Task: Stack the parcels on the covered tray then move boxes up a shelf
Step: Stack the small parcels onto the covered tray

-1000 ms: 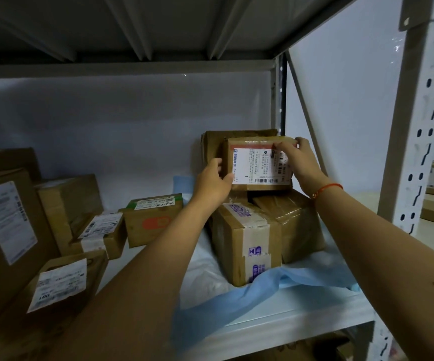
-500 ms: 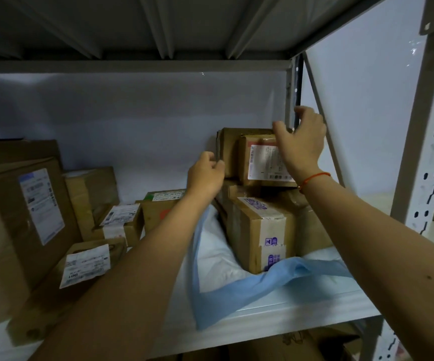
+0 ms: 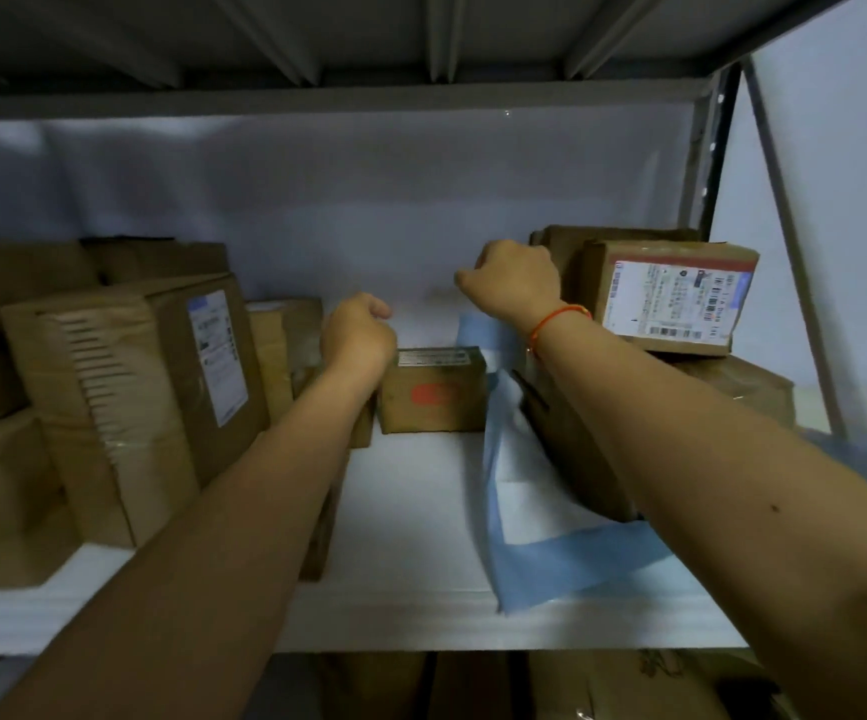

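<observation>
While loose parcels remain at frame left: stacking unfinished.
Labelled parcel point(image 3: 673, 296): atop right stack.
Left hand point(image 3: 356, 337), right hand point(image 3: 517, 283): curled, holding nothing.

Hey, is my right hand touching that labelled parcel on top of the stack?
Apart. In the head view the right hand sits left of the labelled parcel, with part of the brown box behind showing between them.

left hand point(image 3: 358, 332): loosely curled, empty, knuckles up | right hand point(image 3: 511, 283): loosely curled, empty, higher and further forward | both forearms: bare, outstretched | right wrist: orange band point(image 3: 556, 320)
</observation>
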